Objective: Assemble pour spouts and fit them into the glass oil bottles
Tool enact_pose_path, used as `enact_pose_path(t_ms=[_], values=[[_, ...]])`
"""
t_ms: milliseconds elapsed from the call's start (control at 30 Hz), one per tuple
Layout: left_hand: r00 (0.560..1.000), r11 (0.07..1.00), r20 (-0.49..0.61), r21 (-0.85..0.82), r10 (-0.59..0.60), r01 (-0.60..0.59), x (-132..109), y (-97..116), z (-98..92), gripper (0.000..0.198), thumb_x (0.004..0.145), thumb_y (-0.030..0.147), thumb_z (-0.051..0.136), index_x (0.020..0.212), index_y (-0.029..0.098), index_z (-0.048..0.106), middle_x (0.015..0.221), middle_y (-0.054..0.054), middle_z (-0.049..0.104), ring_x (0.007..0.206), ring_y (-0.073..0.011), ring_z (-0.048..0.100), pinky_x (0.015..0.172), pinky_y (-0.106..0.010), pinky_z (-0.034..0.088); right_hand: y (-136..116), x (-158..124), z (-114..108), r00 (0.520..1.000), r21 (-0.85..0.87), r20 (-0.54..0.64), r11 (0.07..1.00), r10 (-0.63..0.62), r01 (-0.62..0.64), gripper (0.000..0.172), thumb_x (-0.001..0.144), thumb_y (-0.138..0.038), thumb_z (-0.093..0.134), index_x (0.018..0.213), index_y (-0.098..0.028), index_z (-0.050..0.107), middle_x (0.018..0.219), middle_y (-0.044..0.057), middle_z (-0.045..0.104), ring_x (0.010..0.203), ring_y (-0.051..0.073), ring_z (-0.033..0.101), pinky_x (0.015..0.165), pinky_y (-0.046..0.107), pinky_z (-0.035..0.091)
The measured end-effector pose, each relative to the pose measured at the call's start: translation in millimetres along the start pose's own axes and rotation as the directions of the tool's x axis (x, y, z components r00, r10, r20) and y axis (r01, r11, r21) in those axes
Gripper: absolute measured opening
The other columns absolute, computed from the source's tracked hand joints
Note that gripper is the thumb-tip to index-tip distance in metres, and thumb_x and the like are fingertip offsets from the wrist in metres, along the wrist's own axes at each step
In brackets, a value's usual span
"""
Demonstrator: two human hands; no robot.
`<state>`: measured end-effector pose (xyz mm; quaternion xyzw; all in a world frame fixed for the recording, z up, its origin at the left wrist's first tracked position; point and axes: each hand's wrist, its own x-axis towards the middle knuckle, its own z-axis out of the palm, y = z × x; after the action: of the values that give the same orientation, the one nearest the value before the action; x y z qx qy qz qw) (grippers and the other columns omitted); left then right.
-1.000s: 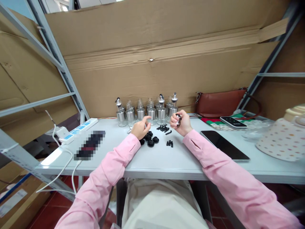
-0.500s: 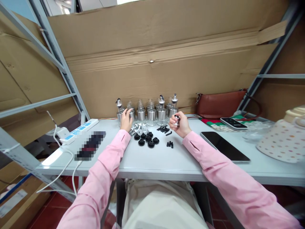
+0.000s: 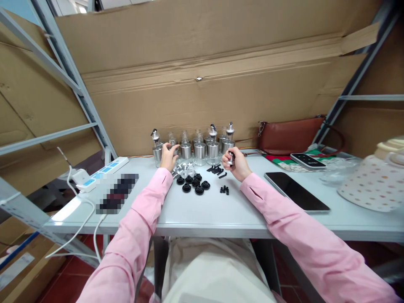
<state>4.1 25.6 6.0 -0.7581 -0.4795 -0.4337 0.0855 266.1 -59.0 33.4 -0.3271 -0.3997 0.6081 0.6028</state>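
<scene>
My left hand (image 3: pixel 168 157) is in front of the left bottles, its thumb and forefinger apart in a C shape, with nothing visible in its grasp. Close behind it is a glass bottle with a steel sleeve (image 3: pixel 172 141), partly hidden, and I cannot tell whether the fingers touch it. My right hand (image 3: pixel 237 163) is closed round a small metal pourer spout (image 3: pixel 231 159), which shows between the fingers. On the table between the hands lie silvery and clear pourer parts (image 3: pixel 183 169), black ribbed stoppers (image 3: pixel 195 183), black flip levers (image 3: pixel 216 170) and little black caps (image 3: pixel 224 190).
Several bottles stand along the cardboard wall (image 3: pixel 202 97), some topped with pourers, such as the bottle (image 3: pixel 212 147) behind the levers. To the right are a tablet (image 3: pixel 296 191), a brown bag (image 3: pixel 292 134) and a phone (image 3: pixel 307 161). A power strip (image 3: pixel 102 173) lies left.
My left hand has opened its thumb and forefinger wider beside the bottle. The right hand has turned the pourer spout slightly and still holds it. The view has shifted a little.
</scene>
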Motion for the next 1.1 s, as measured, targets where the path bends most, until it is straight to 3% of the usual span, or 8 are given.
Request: enact_pose_path(t_ms=[100,200,367,533,700,833,967,1100], values=[[0.993,0.995,-0.076,0.021,0.094,-0.093,-0.4,8.6,-7.9,0.041,0.074,0.005,0.051,0.113,0.020,0.055,0.115,-0.009,0.030,0.117,-0.0237,0.036,0.101,-0.041,0.034,0.1,-0.6,0.6,0.998,-0.033,-0.021,0.998,-0.055,0.054,0.034,0.070,-0.036,0.051,0.053,-0.019,0.026,0.043,-0.006,0.036,0.032,0.004,0.031,0.032,0.017,0.016],[0.960,0.985,-0.224,0.079,0.168,-0.154,0.8,25.1,-22.5,0.038,0.076,0.010,0.050,0.113,0.019,0.055,0.114,-0.010,0.030,0.116,-0.0245,0.035,0.101,-0.042,0.032,1.5,-0.3,1.7,0.994,-0.059,-0.035,0.993,-0.105,0.102,0.035,0.071,-0.037,0.052,0.053,-0.020,0.027,0.043,-0.005,0.038,0.032,0.005,0.035,0.033,0.019,0.021],[0.837,0.977,-0.523,-0.038,0.159,-0.210,-1.8,68.7,-44.2,0.026,0.067,0.016,0.057,0.093,0.018,0.054,0.104,-0.007,0.032,0.104,-0.0219,0.042,0.094,-0.041,0.036,3.4,0.4,2.2,0.993,-0.071,-0.046,0.992,-0.108,0.105,0.035,0.073,-0.033,0.047,0.048,-0.020,0.028,0.038,-0.004,0.036,0.034,0.008,0.039,0.035,0.021,0.025],[0.861,0.850,-0.415,-0.299,0.294,-0.434,-17.2,114.4,-50.9,0.021,0.064,0.016,0.053,0.084,0.018,0.047,0.088,-0.003,0.037,0.087,-0.0167,0.046,0.081,-0.036,0.044,2.0,0.8,-0.1,0.995,-0.031,-0.022,0.995,-0.094,0.093,0.036,0.072,-0.027,0.042,0.041,-0.019,0.027,0.039,0.000,0.039,0.040,0.010,0.044,0.039,0.022,0.030],[0.726,0.628,-0.390,-0.365,0.567,-0.687,-40.9,141.7,-45.9,0.028,0.061,0.018,0.054,0.087,0.020,0.046,0.091,-0.004,0.036,0.086,-0.0177,0.045,0.073,-0.034,0.046,2.2,2.8,-1.4,0.998,-0.040,-0.013,0.997,-0.063,0.063,0.038,0.072,-0.025,0.040,0.036,-0.019,0.029,0.043,0.003,0.044,0.043,0.010,0.042,0.041,0.022,0.031],[0.718,0.583,-0.326,-0.425,0.615,-0.693,-55.9,144.8,-37.8,0.030,0.060,0.018,0.053,0.089,0.020,0.045,0.091,-0.005,0.037,0.083,-0.0174,0.045,0.069,-0.032,0.046,6.4,2.6,-0.2,0.996,-0.089,0.010,0.992,-0.092,0.093,0.039,0.073,-0.026,0.043,0.036,-0.018,0.031,0.048,0.002,0.047,0.045,0.009,0.038,0.046,0.022,0.034],[0.720,0.553,-0.321,-0.475,0.615,-0.684,-62.9,138.7,-26.8,0.029,0.061,0.019,0.053,0.090,0.020,0.045,0.091,-0.005,0.036,0.081,-0.0170,0.045,0.069,-0.033,0.046,10.0,-0.1,5.6,0.986,-0.143,0.114,0.980,-0.123,0.139,0.037,0.072,-0.030,0.047,0.039,-0.018,0.035,0.056,0.002,0.051,0.051,0.009,0.041,0.052,0.023,0.036],[0.724,0.516,-0.333,-0.529,0.605,-0.674,-64.7,134.3,-17.8,0.030,0.062,0.020,0.051,0.092,0.020,0.045,0.090,-0.003,0.033,0.078,-0.0156,0.047,0.069,-0.033,0.046,-6.2,-5.9,24.9,0.971,-0.139,0.154,0.968,-0.185,0.207,0.039,0.075,-0.029,0.045,0.039,-0.017,0.035,0.064,0.004,0.053,0.057,0.010,0.042,0.055,0.023,0.036]])
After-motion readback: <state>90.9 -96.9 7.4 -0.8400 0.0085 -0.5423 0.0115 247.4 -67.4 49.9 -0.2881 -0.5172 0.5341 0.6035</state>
